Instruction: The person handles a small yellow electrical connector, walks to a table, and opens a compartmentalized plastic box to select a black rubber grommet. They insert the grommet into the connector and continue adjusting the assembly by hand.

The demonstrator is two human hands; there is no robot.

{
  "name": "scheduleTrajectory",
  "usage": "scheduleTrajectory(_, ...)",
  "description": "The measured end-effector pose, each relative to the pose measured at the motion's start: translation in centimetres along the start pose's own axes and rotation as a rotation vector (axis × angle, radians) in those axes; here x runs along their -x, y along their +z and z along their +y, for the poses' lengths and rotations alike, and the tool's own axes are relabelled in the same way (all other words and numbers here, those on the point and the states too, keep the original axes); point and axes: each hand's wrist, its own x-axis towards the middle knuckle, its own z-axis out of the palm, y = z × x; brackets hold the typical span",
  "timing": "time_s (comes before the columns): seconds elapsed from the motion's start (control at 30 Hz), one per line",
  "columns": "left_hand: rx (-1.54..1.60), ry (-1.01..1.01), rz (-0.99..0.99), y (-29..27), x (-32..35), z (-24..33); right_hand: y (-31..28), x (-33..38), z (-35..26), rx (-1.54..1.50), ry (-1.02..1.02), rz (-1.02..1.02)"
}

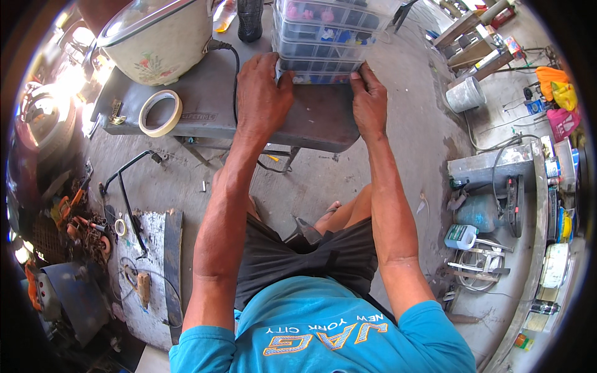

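A stack of clear plastic compartment boxes (326,51) stands near the front edge of a dark grey table (205,102). Small pink, blue and dark pieces show through the walls. At the stack's lower left corner, my left hand (264,93) grips its side with fingers bent round the edge. My right hand (370,102) holds the opposite lower corner, thumb in front and fingers behind. What the hidden fingertips touch cannot be seen.
A cream flowered cooker (158,53), a tape roll (160,113) and a black cord (236,74) are on the table. Tools and a white-painted board (146,248) lie on the floor at left. A bucket (466,94) and a blue jug (460,236) stand at right.
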Motion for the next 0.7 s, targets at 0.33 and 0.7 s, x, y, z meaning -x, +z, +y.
scheduleTrajectory(0.33, 0.110, -0.067, 0.068, -0.2, -0.2, 0.1, 0.3, 0.4, -0.7, -0.091, -0.013, -0.011)
scheduleTrajectory(0.7, 0.118, 0.000, 0.085, 0.3, 0.2, -0.3, 0.8, 1.3, -1.8, 0.023, -0.148, 0.108)
